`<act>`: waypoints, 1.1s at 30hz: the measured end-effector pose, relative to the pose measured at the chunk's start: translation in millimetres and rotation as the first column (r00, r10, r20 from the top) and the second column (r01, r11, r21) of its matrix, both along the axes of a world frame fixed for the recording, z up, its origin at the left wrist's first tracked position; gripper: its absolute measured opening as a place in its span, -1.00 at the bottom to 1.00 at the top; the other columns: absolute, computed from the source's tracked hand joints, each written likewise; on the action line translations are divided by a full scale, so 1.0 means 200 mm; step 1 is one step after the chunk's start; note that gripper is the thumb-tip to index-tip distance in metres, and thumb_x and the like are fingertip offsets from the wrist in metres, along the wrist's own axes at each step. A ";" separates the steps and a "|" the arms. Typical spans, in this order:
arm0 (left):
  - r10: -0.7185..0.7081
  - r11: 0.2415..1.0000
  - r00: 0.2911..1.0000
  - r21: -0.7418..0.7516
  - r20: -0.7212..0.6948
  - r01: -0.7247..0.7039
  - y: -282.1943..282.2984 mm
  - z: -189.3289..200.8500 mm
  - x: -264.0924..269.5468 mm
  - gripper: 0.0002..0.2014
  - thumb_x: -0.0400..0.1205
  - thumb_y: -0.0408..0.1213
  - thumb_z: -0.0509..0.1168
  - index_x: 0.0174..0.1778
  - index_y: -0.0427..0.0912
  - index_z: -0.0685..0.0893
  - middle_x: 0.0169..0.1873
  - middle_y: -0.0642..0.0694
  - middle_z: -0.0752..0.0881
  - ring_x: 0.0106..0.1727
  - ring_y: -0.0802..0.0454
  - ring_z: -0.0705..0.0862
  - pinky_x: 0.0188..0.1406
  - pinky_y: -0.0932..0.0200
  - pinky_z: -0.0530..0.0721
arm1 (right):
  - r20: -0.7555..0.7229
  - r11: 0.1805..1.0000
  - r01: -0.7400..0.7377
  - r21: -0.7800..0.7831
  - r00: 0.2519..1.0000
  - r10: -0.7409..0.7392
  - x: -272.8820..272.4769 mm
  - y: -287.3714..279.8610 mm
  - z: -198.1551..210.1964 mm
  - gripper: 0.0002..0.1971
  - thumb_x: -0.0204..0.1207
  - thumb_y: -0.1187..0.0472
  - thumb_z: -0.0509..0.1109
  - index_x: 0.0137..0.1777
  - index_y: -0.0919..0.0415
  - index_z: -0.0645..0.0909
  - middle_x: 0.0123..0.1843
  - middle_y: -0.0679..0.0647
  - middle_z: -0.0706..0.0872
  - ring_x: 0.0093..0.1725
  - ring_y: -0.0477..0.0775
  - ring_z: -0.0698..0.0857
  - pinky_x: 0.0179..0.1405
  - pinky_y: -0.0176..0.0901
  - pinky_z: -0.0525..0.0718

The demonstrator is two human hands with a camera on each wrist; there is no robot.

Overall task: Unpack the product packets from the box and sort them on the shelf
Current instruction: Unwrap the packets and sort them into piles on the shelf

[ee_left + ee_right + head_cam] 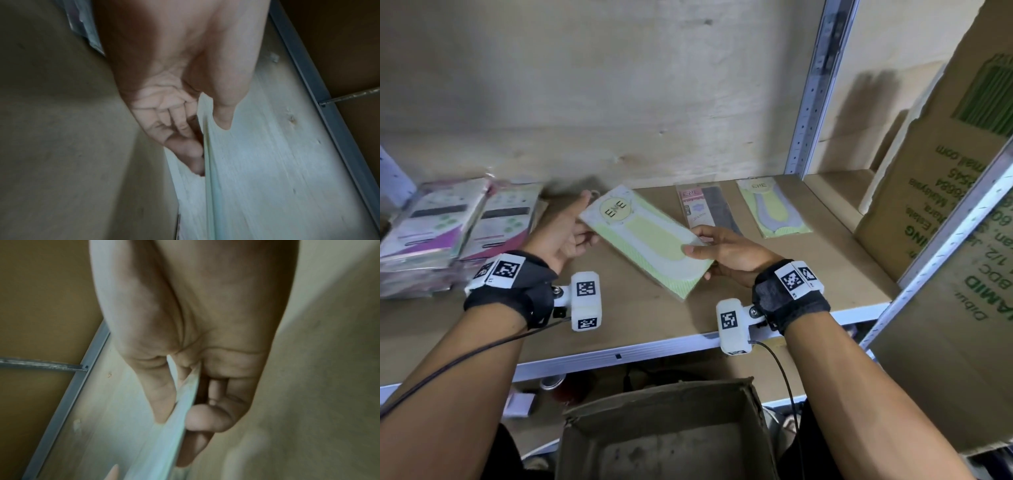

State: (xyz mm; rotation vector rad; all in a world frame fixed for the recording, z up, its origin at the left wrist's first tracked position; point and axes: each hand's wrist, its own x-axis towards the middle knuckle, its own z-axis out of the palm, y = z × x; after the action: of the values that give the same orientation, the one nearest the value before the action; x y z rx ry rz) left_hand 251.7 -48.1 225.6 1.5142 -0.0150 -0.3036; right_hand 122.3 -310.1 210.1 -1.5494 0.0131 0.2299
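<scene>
A flat yellow-green "ENE" sock packet (650,240) hangs tilted just above the wooden shelf (640,322), between both hands. My right hand (697,243) pinches its near right end, thumb on top and fingers underneath. The right wrist view shows the packet edge (174,426) clamped between thumb and curled fingers. My left hand (585,216) is at the far left end with its palm turned toward the packet. Its straight fingers touch the packet edge (209,178), and the thumb lies on the other side. The open cardboard box (664,435) sits below the shelf, in front of me.
On the shelf to the right lie a dark grey packet (709,209) and a yellow-lavender packet (774,209). Stacks of pink-purple packets (448,226) stand at the left. A metal upright (815,96) and a large printed carton (945,178) bound the right side.
</scene>
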 end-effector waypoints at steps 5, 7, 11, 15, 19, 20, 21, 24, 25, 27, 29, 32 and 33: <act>-0.329 0.939 0.940 0.077 -0.086 0.336 -0.07 -0.05 -0.10 -0.38 0.33 0.09 0.60 0.20 -0.22 0.73 0.04 -0.28 0.85 -0.04 -0.08 0.87 -0.19 0.25 0.81 | -0.030 0.961 0.140 0.237 0.990 -0.137 0.04 0.03 -0.02 -0.88 0.60 0.36 0.44 0.06 0.23 0.56 0.04 0.19 0.75 -0.18 0.08 0.78 -0.46 -0.20 0.71; -0.470 0.871 0.878 0.116 -0.094 0.478 -0.12 -0.06 -0.15 -0.48 0.37 -0.11 0.63 0.20 -0.25 0.76 0.05 -0.27 0.85 0.00 -0.09 0.86 -0.11 0.21 0.81 | -0.044 0.952 0.182 0.244 0.983 -0.177 0.06 0.06 -0.03 -0.80 0.55 0.37 0.48 0.10 0.24 0.54 0.12 0.23 0.75 -0.09 0.13 0.81 -0.40 -0.17 0.77; -0.478 0.869 0.877 0.124 -0.035 0.479 -0.15 -0.05 -0.16 -0.69 0.37 -0.29 0.58 0.01 -0.28 0.82 -0.09 -0.18 0.87 -0.13 0.03 0.86 -0.19 0.30 0.80 | -0.071 0.948 0.252 0.193 0.968 -0.243 0.07 0.08 -0.04 -0.65 0.48 0.32 0.57 0.21 0.29 0.55 0.18 0.31 0.77 -0.13 0.15 0.83 -0.43 -0.19 0.74; -0.427 0.899 0.903 0.086 -0.044 0.429 -0.15 -0.06 -0.16 -0.74 0.38 -0.30 0.55 -0.04 -0.31 0.84 -0.11 -0.24 0.86 -0.13 -0.04 0.87 -0.22 0.30 0.80 | -0.035 0.964 0.267 0.004 0.963 -0.266 0.07 0.05 -0.04 -0.63 0.46 0.14 0.61 0.19 0.22 0.62 -0.09 0.09 0.80 -0.50 -0.06 0.62 -0.57 -0.29 0.45; -0.418 0.906 0.907 0.043 -0.056 0.420 -0.22 -0.05 -0.16 -0.84 0.54 -0.38 0.45 0.01 -0.32 0.80 -0.10 -0.24 0.87 -0.14 -0.04 0.88 -0.23 0.29 0.80 | -0.006 0.965 0.249 0.086 0.968 -0.250 0.06 -0.02 -0.04 -0.78 0.61 0.24 0.46 0.20 0.29 0.65 -0.08 0.18 0.72 -0.45 -0.04 0.56 -0.49 -0.30 0.47; -0.413 0.909 0.909 0.042 -0.056 0.415 -0.25 -0.04 -0.15 -0.85 0.57 -0.40 0.44 0.03 -0.33 0.79 -0.09 -0.25 0.87 -0.13 -0.05 0.88 -0.23 0.28 0.80 | -0.004 0.967 0.231 0.109 0.973 -0.232 0.05 -0.05 -0.03 -0.76 0.63 0.28 0.41 0.25 0.34 0.64 -0.07 0.25 0.72 -0.41 -0.02 0.59 -0.45 -0.28 0.49; -0.411 0.909 0.910 0.046 -0.055 0.413 -0.28 -0.03 -0.14 -0.83 0.57 -0.41 0.44 0.05 -0.35 0.79 -0.08 -0.26 0.87 -0.13 -0.06 0.88 -0.22 0.28 0.81 | -0.001 0.970 0.217 0.111 0.976 -0.218 0.04 -0.09 -0.03 -0.75 0.64 0.30 0.39 0.28 0.37 0.64 -0.07 0.31 0.73 -0.37 0.01 0.61 -0.43 -0.27 0.49; -0.412 0.906 0.910 0.085 -0.046 0.415 -0.40 0.01 -0.13 -0.80 0.53 -0.41 0.49 0.06 -0.34 0.78 -0.09 -0.23 0.88 -0.14 -0.01 0.87 -0.21 0.27 0.81 | 0.011 0.953 0.303 0.024 0.953 -0.304 0.03 -0.21 -0.01 -0.77 0.56 0.29 0.50 0.17 0.35 0.71 -0.15 0.25 0.74 -0.35 0.02 0.64 -0.45 -0.26 0.51; -0.407 0.907 0.912 0.095 -0.046 0.410 -0.45 0.02 -0.13 -0.81 0.53 -0.42 0.50 0.05 -0.33 0.79 -0.11 -0.21 0.88 -0.16 0.01 0.87 -0.21 0.26 0.82 | 0.014 0.927 0.375 -0.016 0.927 -0.374 0.03 -0.26 0.00 -0.78 0.50 0.26 0.56 0.10 0.32 0.72 -0.20 0.17 0.73 -0.37 0.00 0.65 -0.45 -0.25 0.55; -0.394 0.910 0.918 0.115 -0.051 0.397 -0.57 0.03 -0.14 -0.85 0.55 -0.45 0.49 0.03 -0.32 0.78 -0.14 -0.19 0.87 -0.20 0.03 0.85 -0.17 0.21 0.84 | 0.028 0.869 0.492 -0.045 0.870 -0.491 0.03 -0.35 0.00 -0.73 0.40 0.23 0.65 0.02 0.31 0.69 -0.31 0.11 0.71 -0.44 0.00 0.66 -0.48 -0.24 0.62; -0.382 0.912 0.923 0.142 -0.049 0.385 -0.69 0.04 -0.15 -0.88 0.56 -0.48 0.47 0.00 -0.31 0.77 -0.16 -0.16 0.85 -0.23 0.06 0.84 -0.13 0.21 0.85 | 0.050 0.817 0.576 -0.034 0.817 -0.574 0.02 -0.43 0.01 -0.70 0.35 0.23 0.69 -0.03 0.33 0.69 -0.36 0.13 0.72 -0.49 0.00 0.66 -0.50 -0.23 0.65; -0.367 0.915 0.930 0.170 -0.030 0.366 -0.88 0.06 -0.16 -0.85 0.56 -0.54 0.46 0.03 -0.41 0.75 -0.09 -0.17 0.83 -0.26 0.08 0.82 -0.22 0.27 0.83 | 0.074 0.739 0.674 -0.028 0.738 -0.670 0.01 -0.55 0.02 -0.75 0.38 0.28 0.67 -0.05 0.36 0.69 -0.33 0.12 0.75 -0.54 -0.06 0.68 -0.55 -0.28 0.66; -0.367 0.914 0.930 0.178 -0.021 0.364 -0.94 0.07 -0.17 -0.81 0.55 -0.56 0.46 0.06 -0.47 0.73 -0.10 -0.20 0.82 -0.26 0.06 0.81 -0.27 0.29 0.83 | 0.079 0.715 0.697 -0.052 0.716 -0.693 0.01 -0.59 0.01 -0.79 0.41 0.29 0.64 -0.06 0.33 0.69 -0.29 0.13 0.76 -0.53 -0.06 0.69 -0.55 -0.30 0.65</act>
State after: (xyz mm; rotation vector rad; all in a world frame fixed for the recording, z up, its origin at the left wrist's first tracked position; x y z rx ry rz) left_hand 217.8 -236.6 238.6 1.6900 -0.2916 -0.6094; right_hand 124.3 -427.7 212.7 -1.5206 0.5694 -0.4273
